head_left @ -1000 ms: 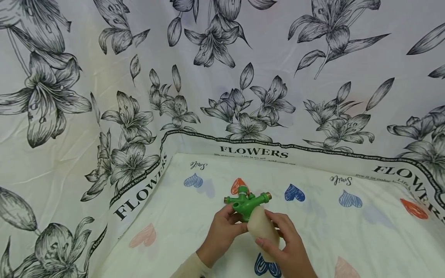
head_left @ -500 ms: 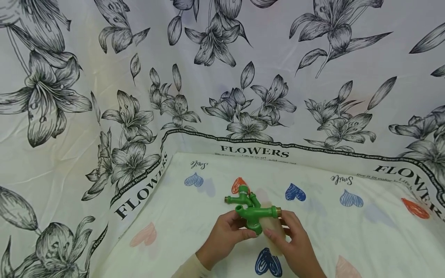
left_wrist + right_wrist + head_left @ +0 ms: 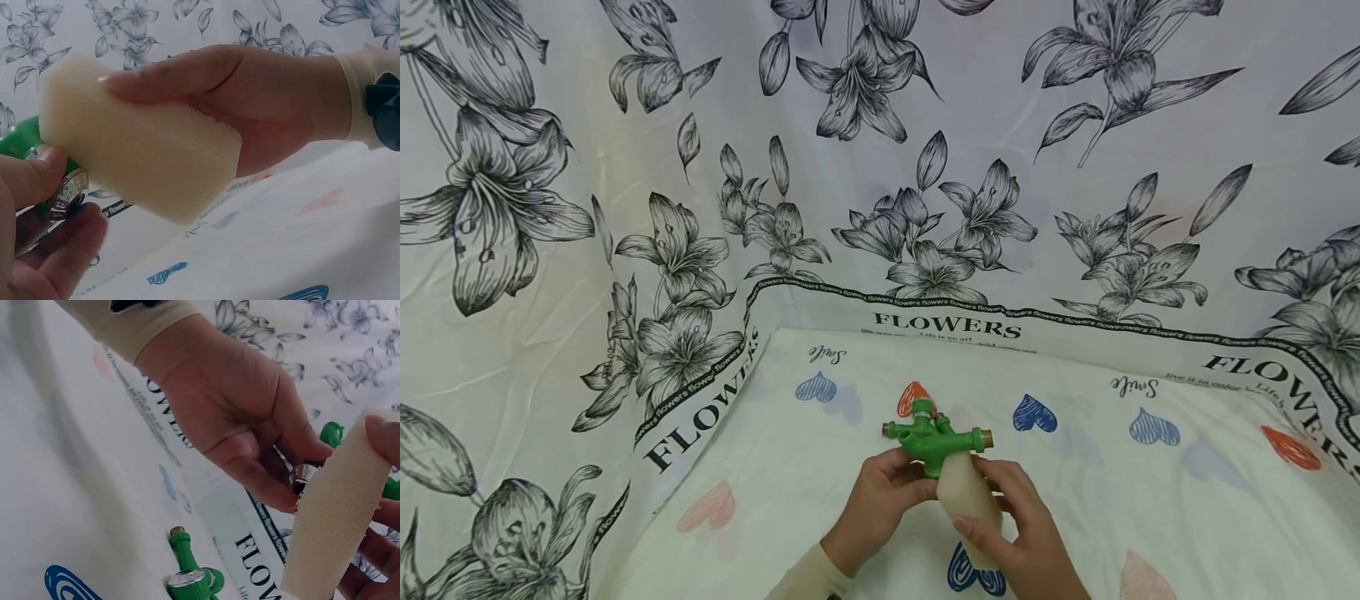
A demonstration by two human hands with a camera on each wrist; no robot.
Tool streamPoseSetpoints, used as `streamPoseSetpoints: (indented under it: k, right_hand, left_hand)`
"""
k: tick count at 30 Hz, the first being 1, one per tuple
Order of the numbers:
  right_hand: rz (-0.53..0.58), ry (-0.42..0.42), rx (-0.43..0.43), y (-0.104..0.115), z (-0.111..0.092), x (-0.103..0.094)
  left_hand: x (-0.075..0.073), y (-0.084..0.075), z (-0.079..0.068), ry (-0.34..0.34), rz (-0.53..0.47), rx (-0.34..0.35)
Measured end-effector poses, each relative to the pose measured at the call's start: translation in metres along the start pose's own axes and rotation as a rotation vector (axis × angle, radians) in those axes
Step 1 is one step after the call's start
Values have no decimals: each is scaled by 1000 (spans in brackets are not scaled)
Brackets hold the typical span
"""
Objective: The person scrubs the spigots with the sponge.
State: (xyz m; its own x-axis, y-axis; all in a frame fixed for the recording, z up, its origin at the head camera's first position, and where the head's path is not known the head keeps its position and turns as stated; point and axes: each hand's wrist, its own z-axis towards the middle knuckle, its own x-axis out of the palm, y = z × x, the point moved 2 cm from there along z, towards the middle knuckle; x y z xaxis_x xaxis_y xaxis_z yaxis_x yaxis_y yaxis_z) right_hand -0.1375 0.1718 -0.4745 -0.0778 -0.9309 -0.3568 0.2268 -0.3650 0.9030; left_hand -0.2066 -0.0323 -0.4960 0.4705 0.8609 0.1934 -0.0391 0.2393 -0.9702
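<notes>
Low in the head view my left hand pinches a green tap with a brass threaded end. In the left wrist view, its thumb and fingers hold the tap's round silver-coloured part. My right hand grips a cream sponge, thumb on one face and fingers behind. The sponge lies against the tap's near side and hides part of its body. A second green tap, also with a brass end, rests on the cloth beyond the hands.
A white cloth printed with hearts covers the surface under the hands. Flower-printed curtain fabric rises behind it and at the left side.
Half a second ago the held tap was turned nearer me, its brass end farther right, with the sponge behind it. Now the tap is back and the sponge covers its near side.
</notes>
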Motion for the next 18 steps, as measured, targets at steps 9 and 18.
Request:
streamPoseSetpoints:
  k: [9,18]
  right_hand:
    - [0,-17,-39,2,-3,2]
    - [-23,-6,16,-2,6,-2]
  left_hand:
    - [3,-4,0,-17,62,4]
    - [8,-6,-2,21,22,9]
